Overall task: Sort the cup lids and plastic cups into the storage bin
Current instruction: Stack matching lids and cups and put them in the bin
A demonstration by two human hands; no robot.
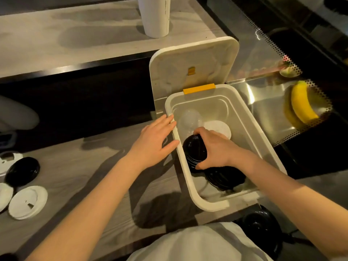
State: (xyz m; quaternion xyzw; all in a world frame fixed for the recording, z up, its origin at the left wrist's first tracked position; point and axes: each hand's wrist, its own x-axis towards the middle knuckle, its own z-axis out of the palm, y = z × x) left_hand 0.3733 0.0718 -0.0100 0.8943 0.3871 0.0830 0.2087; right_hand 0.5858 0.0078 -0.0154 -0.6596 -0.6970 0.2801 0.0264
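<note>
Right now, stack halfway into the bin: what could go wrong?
1. The black lid stack is held on edge in the right-hand grip; it may splay and scatter over the black lids lying beneath.
2. The clear cup lies beside it and could get knocked or squashed.
3. The bin's open lid stands upright behind; a jolt to the storage bin might drop it shut.

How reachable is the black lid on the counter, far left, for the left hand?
Probably yes: the left hand rests open on the storage bin's rim, holding nothing, and the black lid lies uncovered, bare counter between.
</note>
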